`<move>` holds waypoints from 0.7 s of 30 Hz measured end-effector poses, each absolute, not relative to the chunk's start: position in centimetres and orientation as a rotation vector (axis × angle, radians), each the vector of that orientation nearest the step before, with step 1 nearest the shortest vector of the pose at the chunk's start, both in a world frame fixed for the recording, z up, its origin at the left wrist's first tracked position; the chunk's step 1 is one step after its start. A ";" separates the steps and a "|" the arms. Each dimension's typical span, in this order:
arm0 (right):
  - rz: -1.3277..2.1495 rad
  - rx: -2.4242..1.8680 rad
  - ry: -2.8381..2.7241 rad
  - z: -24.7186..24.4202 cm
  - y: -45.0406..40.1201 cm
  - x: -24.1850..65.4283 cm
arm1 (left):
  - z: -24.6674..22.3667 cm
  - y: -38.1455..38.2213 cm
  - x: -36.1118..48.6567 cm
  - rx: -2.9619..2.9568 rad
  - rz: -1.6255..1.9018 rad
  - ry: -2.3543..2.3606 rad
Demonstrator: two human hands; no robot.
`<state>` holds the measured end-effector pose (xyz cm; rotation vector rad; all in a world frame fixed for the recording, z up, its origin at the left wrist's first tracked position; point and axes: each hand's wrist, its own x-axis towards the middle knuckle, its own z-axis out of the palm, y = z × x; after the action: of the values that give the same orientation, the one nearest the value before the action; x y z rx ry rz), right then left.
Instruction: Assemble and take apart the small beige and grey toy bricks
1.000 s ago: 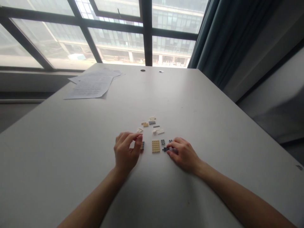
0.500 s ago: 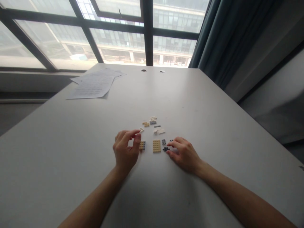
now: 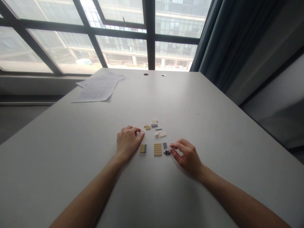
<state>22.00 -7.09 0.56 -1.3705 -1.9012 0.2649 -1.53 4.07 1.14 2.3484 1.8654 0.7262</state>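
My left hand point(image 3: 128, 141) is closed, thumb and forefinger pinching a small white toy brick point(image 3: 142, 131) at table level. Just below those fingertips lies a tan and grey brick assembly point(image 3: 143, 148). My right hand point(image 3: 186, 155) rests on the table with thumb and forefinger apart, its fingertips beside a small black piece with pegs point(image 3: 167, 152). A dark grey brick point(image 3: 164, 145) lies just left of those fingers. Between the hands is a flat tan studded plate point(image 3: 157, 149). Whatever lies under the right fingers is hidden.
Farther back lie a white piece point(image 3: 162, 135), a thin grey strip point(image 3: 158, 129), a grey brick point(image 3: 154, 125), tan bricks point(image 3: 147, 127) and cream bricks point(image 3: 155, 121). Printed papers point(image 3: 96, 90) lie at the white table's far left, near the window.
My left hand has lowered the white brick toward the table, uncovering the tan and grey assembly. The small grey piece by my right fingers is now out of sight. The view has tilted slightly.
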 end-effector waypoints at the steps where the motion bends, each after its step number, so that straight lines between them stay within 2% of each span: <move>1: 0.271 -1.372 -1.895 0.5 -7.1 22.0 | 1.0 4.1 -1.4 2.363 0.749 1.845; 8: 0.288 -1.366 -1.824 0.7 -6.9 22.1 | 0.7 3.5 -1.8 2.361 0.992 1.608; 15: 0.428 -1.330 -1.706 2.1 -7.6 21.2 | 3.5 -0.6 -0.3 2.292 1.350 1.267; 21: 0.565 -1.155 -1.664 4.1 -9.3 19.6 | 4.6 -4.1 0.2 2.676 1.522 0.762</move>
<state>19.56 -9.29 4.14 -1.1546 -1.6641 0.5650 0.19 -4.10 4.57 2.6757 0.7617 1.5220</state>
